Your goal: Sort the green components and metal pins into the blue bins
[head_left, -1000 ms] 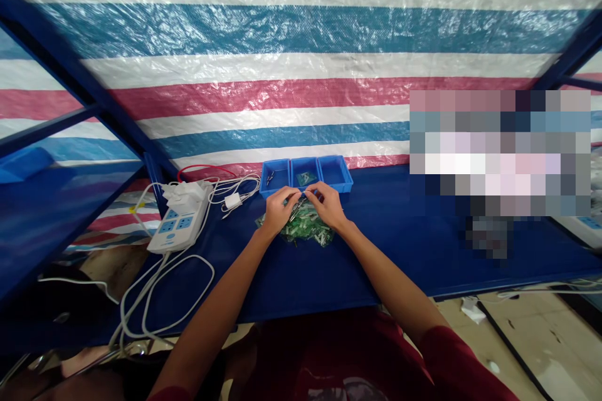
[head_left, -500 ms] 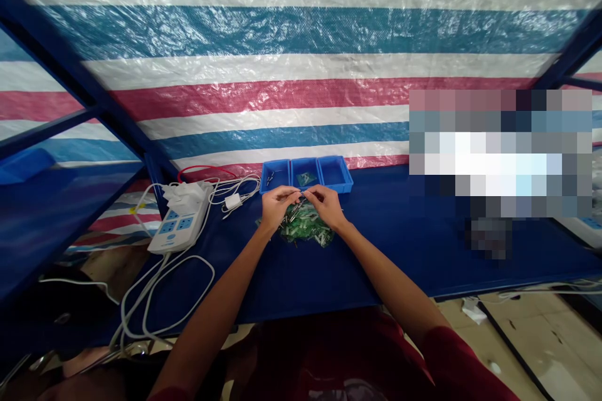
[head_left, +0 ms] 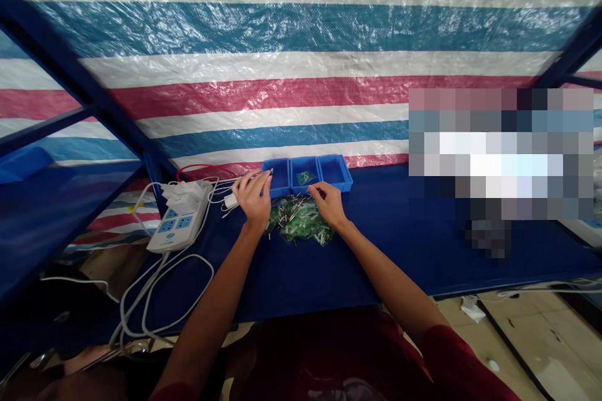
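Pile [head_left: 301,220] lies on the desk [head_left: 305,282], just in front of the blue tray [head_left: 349,187]; its long axis runs left to right. Slim silvery pieces [head_left: 294,208] point in mixed directions among glossy green packets [head_left: 308,229]. Left hand [head_left: 254,199] is at the tray's left compartment, right hand [head_left: 329,203] at its middle front edge; contents of either grip indeterminable.

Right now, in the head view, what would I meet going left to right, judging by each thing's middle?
White power strip → left hand → pile of small green and metallic pieces → right hand → white scrap on the floor.
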`<state>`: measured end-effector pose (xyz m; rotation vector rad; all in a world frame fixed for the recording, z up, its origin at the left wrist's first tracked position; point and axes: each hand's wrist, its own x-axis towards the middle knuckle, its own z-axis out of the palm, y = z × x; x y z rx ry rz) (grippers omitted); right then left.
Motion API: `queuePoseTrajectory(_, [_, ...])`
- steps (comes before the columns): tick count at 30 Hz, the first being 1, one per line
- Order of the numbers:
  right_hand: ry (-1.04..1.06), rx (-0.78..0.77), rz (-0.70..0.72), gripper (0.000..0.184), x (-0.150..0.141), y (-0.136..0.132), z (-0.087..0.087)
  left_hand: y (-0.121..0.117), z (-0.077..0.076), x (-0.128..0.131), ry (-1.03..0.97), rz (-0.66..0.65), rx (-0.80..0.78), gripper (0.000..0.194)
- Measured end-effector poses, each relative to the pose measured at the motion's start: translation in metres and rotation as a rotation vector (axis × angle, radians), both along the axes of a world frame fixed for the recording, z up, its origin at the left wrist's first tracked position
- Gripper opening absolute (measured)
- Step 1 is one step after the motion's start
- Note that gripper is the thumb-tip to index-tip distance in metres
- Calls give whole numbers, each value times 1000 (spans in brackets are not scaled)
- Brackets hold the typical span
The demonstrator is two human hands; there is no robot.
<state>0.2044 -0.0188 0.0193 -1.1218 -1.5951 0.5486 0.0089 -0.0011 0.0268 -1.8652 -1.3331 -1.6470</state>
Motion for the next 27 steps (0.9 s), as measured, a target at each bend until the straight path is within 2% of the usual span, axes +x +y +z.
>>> queuePoseTrajectory(5, [-128,-37,-18,18,2,3,-1,10,-2,-6,108,-13,-182,26])
queuePoseTrajectory(8, [-285,-102,2,10,6,5,-2,6,-1,-2,141,-89,-211,24])
queuePoseTrajectory(13, [-506,-183,43,14,17,10,-2,1,-3,3,238,-227,-234,24])
queuePoseTrajectory(15, [-538,-169,107,13,21,11,0,1,-5,4,273,-285,-253,23])
queuePoseTrajectory(20, [-562,-125,306,29,28,9,4,-1,-6,6,277,-336,-295,24])
queuePoseTrajectory(27, [-627,-135,353,21,27,10,2,-3,-6,8,259,-357,-324,25])
